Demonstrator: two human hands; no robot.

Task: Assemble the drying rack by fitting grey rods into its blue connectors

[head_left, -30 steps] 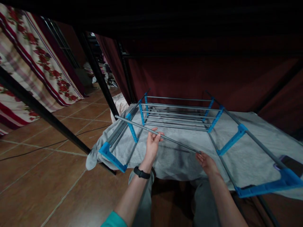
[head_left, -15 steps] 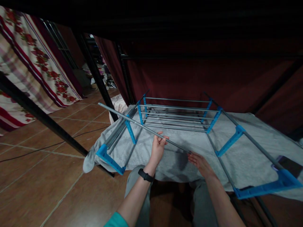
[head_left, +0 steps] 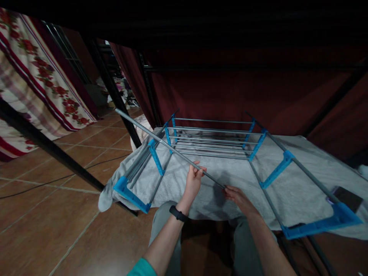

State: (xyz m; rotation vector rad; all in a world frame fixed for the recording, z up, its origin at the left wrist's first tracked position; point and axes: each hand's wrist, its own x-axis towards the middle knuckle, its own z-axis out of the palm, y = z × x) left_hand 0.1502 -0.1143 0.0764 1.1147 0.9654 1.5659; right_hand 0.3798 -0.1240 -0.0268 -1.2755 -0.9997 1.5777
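Note:
A long grey metal rod (head_left: 168,145) slants across the front of a partly assembled rack, its far end raised at the upper left. My left hand (head_left: 194,177), with a dark band on its wrist, pinches the rod toward its lower end. The fingers of my right hand (head_left: 235,196) close on the rod's lower right end, and that tip is hidden by them. The rack (head_left: 212,156) has grey tubes joined by blue plastic brackets. One blue bracket (head_left: 130,196) stands at its left front, another (head_left: 322,226) at its right front.
The rack lies on a bed with a grey blanket (head_left: 198,199). Several loose rods (head_left: 140,165) rest at the left side. A phone (head_left: 349,197) lies at the right. Black bed posts (head_left: 112,84) and a dark frame overhead surround the space. A cable (head_left: 66,177) crosses the tiled floor.
The rod's far end has risen and tilts more steeply. My right hand has moved slightly left, its fingers now curled around the rod's end. The view has shifted a little.

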